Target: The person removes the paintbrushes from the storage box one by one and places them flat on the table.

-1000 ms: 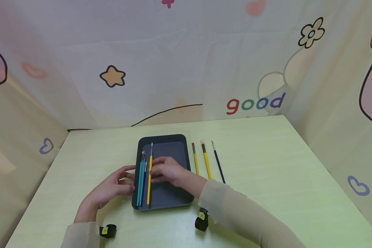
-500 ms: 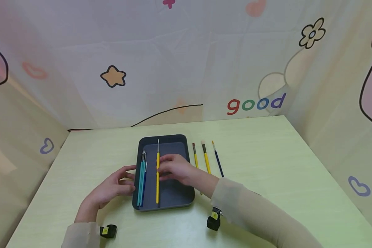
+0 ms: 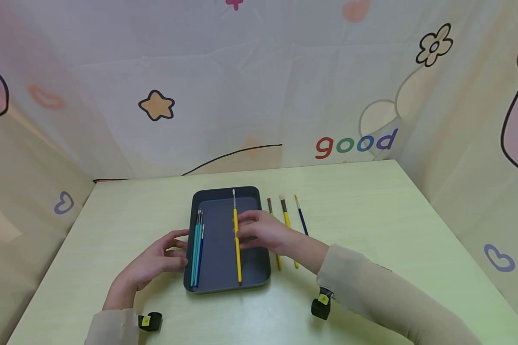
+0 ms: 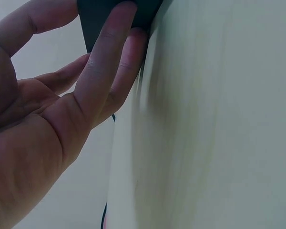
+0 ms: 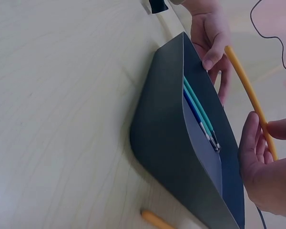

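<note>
My right hand [image 3: 267, 233] pinches a slim yellow-handled paintbrush [image 3: 238, 258] over the right half of a dark grey tray [image 3: 217, 230]. Its bristles point away from me. In the right wrist view the yellow handle [image 5: 248, 86] is held between thumb and fingers, above the tray rim. At the tray's left side is my left hand [image 3: 153, 261], fingers spread and gently bent, fingertips resting on the outer wall, as the left wrist view shows of the tray wall [image 4: 93, 28]. Inside the tray, along its left side, lie two teal paintbrushes [image 3: 195, 254] and a blue paintbrush [image 3: 201, 258].
Right of the tray, partly behind my right arm, lie two more yellow paintbrushes, one with a red-brown tip [image 3: 269, 206], the other with a pale tip [image 3: 286, 218], and a dark blue one [image 3: 301, 216]. A printed curtain [image 3: 224, 96] hangs behind the pale table [image 3: 349, 191].
My right hand has carried the yellow paintbrush rightward, away from the teal and blue paintbrushes, across the tray. The left hand has stayed at the tray's left side.
</note>
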Tool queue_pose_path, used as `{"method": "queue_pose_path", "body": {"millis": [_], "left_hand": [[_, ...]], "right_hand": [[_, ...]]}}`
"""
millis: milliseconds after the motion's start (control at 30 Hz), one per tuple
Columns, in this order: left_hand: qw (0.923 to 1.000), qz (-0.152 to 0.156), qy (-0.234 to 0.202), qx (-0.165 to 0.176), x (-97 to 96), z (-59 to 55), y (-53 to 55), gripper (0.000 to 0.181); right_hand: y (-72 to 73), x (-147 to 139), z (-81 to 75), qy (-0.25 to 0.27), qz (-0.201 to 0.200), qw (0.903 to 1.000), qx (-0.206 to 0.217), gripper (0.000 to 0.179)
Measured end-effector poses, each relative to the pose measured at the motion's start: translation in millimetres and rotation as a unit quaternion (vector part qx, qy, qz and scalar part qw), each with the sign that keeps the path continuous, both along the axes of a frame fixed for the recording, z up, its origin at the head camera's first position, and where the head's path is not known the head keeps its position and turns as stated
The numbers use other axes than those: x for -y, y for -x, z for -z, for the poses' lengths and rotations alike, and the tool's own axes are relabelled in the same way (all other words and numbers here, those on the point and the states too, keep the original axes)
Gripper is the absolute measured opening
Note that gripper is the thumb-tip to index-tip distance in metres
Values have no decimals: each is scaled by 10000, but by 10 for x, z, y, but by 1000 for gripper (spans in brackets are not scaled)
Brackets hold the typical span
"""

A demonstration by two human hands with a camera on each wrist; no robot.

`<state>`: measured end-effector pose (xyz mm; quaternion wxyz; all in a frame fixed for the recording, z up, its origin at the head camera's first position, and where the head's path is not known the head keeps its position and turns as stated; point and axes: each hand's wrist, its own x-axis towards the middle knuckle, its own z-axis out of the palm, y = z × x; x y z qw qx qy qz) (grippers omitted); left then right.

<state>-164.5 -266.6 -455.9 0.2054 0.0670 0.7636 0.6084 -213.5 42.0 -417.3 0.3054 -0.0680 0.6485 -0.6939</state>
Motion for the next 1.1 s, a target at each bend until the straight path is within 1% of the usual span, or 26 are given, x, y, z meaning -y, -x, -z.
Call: {"method": "queue_pose_path", "body": {"millis": [200, 400, 600, 733, 933, 1100], "left_hand": [[10000, -3, -32, -25, 8, 4, -7, 76], [10000, 0, -56, -13, 24, 16, 0, 76], [10000, 12, -80, 17, 20, 22, 4, 75], [10000, -5, -72, 59, 12, 13, 0, 75], [10000, 4, -82, 23, 9, -1, -1, 75], [10000, -24, -52, 13, 13, 18, 1, 74]], "right_hand": [[1, -206, -64, -171, 62, 9998, -43, 49], [47, -434, -64, -339, 215, 9992, -84, 49], [97, -703, -7, -530, 399, 9977, -134, 47], [120, -872, 26, -703, 507, 9962, -49, 48], [192, -1112, 53, -959, 570, 9937, -116, 48], [258, -1305, 107, -1176, 585, 9913, -100, 51]]}}
